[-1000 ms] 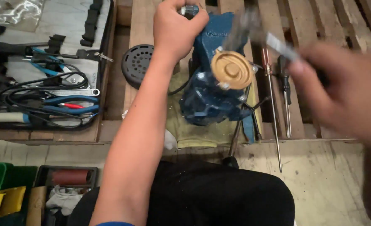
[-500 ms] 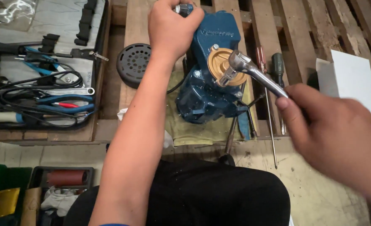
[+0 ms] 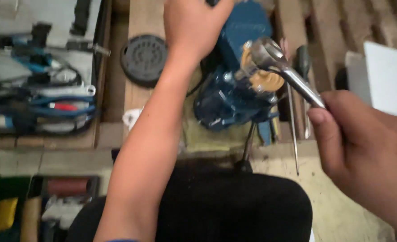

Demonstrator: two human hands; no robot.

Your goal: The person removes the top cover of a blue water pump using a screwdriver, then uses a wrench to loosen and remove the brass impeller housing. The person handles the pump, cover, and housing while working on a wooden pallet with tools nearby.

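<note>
Ratchet wrench on blue pump, white box right

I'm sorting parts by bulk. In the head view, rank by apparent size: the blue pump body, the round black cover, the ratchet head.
1. Blue pump body, largest.
2. Round black cover.
3. Ratchet head, smallest, though it sits higher and nearer the camera.

Left hand stretched far forward on a bare, straight forearm, palm down, fingers curled over and out of sight. Right hand low at the right edge, fingers and thumb closed tight, knuckles toward the camera.
</note>
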